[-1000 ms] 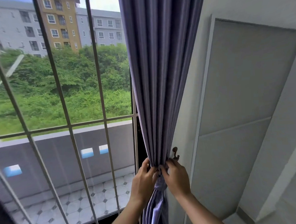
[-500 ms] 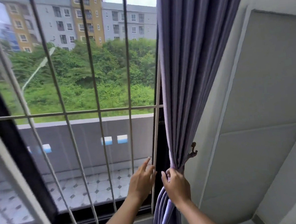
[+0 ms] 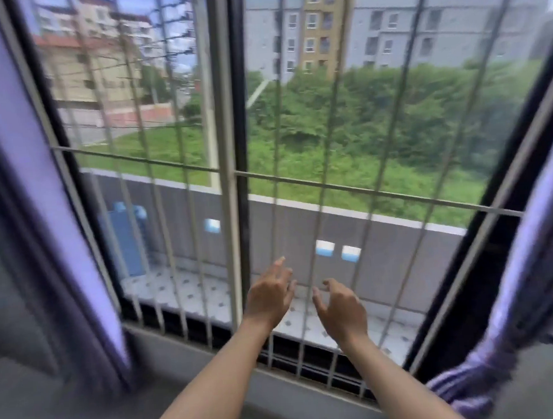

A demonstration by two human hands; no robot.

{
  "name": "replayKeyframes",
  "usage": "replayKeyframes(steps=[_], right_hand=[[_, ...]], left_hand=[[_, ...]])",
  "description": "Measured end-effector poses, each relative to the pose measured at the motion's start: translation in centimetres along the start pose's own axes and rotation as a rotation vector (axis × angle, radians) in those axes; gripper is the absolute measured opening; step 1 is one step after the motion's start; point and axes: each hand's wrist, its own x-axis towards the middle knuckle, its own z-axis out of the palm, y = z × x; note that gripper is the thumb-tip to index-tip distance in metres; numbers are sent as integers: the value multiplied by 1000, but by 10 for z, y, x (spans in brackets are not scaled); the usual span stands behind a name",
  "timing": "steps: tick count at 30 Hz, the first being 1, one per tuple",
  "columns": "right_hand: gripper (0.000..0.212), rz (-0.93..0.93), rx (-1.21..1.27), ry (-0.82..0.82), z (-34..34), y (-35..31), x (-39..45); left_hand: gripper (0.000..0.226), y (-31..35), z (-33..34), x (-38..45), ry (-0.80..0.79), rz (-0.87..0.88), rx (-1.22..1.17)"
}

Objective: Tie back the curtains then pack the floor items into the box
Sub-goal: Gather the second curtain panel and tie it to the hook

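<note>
A wide window with a dark frame fills the view, and behind its glass a grille of thin pale metal bars is seen, the bars straight and crossing in tall rectangles. Beyond the grille a grey balcony wall with small blue and white blocks, a pale tiled balcony floor with small dark dots, green bushes and flat-fronted apartment buildings are visible, all a little blurred. At the far left the left curtain is hung loose; it is made of a soft purple cloth that falls in long smooth folds down to the grey sill. In the lower middle two bare forearms are stretched forward in front of the grille. The left hand is held in the air with its fingers straight and slightly spread, and nothing is held in it. Just beside it, not touching, the right hand is raised with the fingers loosely curved and the thumb apart; it is also without any object. At the far right the right curtain is gathered narrow near the lower corner, where the cloth is bunched into tight wrinkles and spreads again below. What binds it there cannot be told because of the blur. Both hands are well apart from both curtains.
</note>
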Motion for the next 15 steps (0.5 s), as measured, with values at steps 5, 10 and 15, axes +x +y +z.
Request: replayKeyframes(steps=[5, 10, 15], right_hand=[[70, -180, 65, -7, 43, -136, 9], [82, -358, 106, -2, 85, -288, 11], [83, -486, 155, -8, 106, -420, 4]], left_hand=[[70, -136, -119, -37, 7, -295, 214], [79, -272, -252, -98, 73, -474, 374], [91, -352, -370, -165, 125, -603, 503]])
